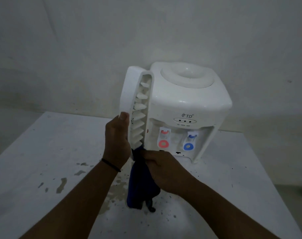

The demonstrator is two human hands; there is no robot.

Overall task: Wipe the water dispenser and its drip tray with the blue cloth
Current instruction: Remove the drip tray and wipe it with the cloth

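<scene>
- The blue cloth [142, 183] hangs down just under the right hand [161, 169], above a white table [43, 152] with wet spots and dark specks on it.
- The right hand is closed around the upper part of the cloth; its fingers [149, 155] press the top of the cloth against the lower end of the drip tray [135, 107].
- The left hand [117, 142] is just to the left of the right hand, and the two are almost touching at the cloth.
- The left hand grips the left edge of the drip tray: the thumb [124, 116] lies on the rim and the palm is behind the tray. A thin dark band [110, 165] is on this wrist.
- The drip tray stands on its end, lifted in the air, and rises from the left hand upward. Its ribbed inner side faces to the right, and small dark spots are visible between the ribs near the thumb.
- Behind both hands, a little to the right, the white water dispenser [189, 104] stands on the table against a pale wall [77, 40].
- On its front, beyond the right hand, there is a red tap [164, 139] and, to the right of it, a blue tap [189, 142].
- Above the taps I see the letters "TD" [187, 116] and a row of three small lights.
</scene>
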